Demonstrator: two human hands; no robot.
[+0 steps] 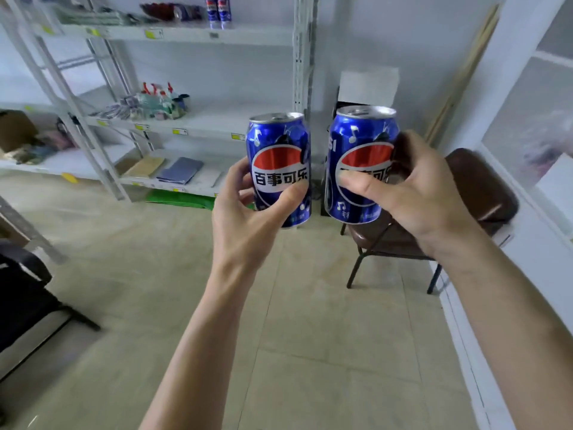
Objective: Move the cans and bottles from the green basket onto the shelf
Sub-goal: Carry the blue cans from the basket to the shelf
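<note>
- Pale tiled floor fills the lower frame; a white metal shelf unit stands against the wall in the upper left, and a brown padded chair on black legs sits at centre right.
- At the top centre of the frame, two blue drink containers stand on the top shelf; they are cut off by the frame edge, so I cannot tell whether they are cans or bottles.
- Left hand is wrapped round the lower half of a blue aluminium cola can with a red, white and blue roundel, thumb across the front and fingers behind it. The can is upright in mid-air at frame centre.
- Right hand grips a second matching blue aluminium cola can, thumb across the label and fingers curled round the far side. It is also upright, just beside the first but not touching it.
- A strip of bright green shows on the floor under the lowest shelf; whether it is the basket I cannot tell.
- Handling, as a judgement: both tabs look unopened, so the cans are probably full and fairly heavy. Thin walls are stiff while sealed, yet dent if squeezed or knocked.
- Their glossy sides may be slippery, so a mid-body wrap like these suits them best, setting each flat on its base.
</note>
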